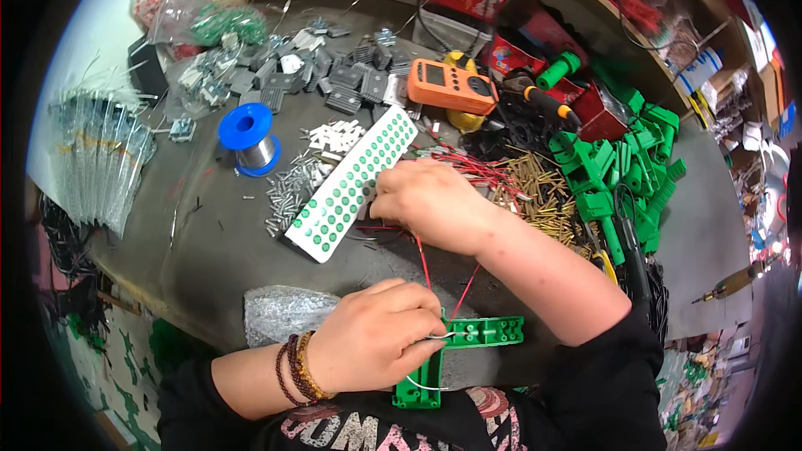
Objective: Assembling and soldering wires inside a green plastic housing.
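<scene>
My left hand (368, 338), with beaded bracelets on the wrist, is closed at the corner of a T-shaped green plastic housing half (497, 331). Its inside faces up, and a pale wire (428, 387) lies in its lower leg. Thin red wires (464, 292) rise from the housing toward the right forearm. Further away, my right hand (430, 205) is curled downward beside a white strip with green round stickers (351, 188). Its fingertips are hidden, so what they hold cannot be made out. A red wire runs up toward them.
Bubble wrap (288, 315) lies by my left wrist. Beyond are a blue solder spool (249, 139), loose screws (292, 192), grey blocks (344, 83) and an orange multimeter (451, 86). Brass pins (543, 196), green housings (622, 167) and a soldering iron (632, 259) crowd the right.
</scene>
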The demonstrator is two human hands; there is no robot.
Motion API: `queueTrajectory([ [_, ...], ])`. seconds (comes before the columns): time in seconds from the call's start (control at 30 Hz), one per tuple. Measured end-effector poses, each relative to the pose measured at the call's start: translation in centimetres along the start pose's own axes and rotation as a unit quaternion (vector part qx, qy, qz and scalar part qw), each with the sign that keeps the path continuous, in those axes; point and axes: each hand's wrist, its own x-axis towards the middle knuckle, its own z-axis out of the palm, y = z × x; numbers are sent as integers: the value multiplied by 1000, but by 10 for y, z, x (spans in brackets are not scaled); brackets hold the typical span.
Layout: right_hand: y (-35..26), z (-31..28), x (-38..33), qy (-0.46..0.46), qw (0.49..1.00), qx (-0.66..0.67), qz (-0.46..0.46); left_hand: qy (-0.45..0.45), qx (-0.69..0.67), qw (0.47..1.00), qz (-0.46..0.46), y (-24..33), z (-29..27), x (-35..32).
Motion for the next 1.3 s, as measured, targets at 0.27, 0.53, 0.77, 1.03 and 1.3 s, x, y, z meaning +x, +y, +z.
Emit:
queueTrajectory([
  [0.27,1,-8,-16,37,996,30,80,52,-23,998,-39,-2,4,-2],
  [0.53,-76,-71,-104,94,939,277,180,57,0,998,-22,-2,6,-2],
  [0.77,-94,-62,-116,127,900,334,249,66,6,998,-16,-2,7,-4],
  [1.03,-99,-54,-104,84,904,342,242,73,18,997,2,-4,6,-8],
  [1.3,-98,-41,-94,55,900,370,224,74,-40,994,-72,2,3,-9],
])
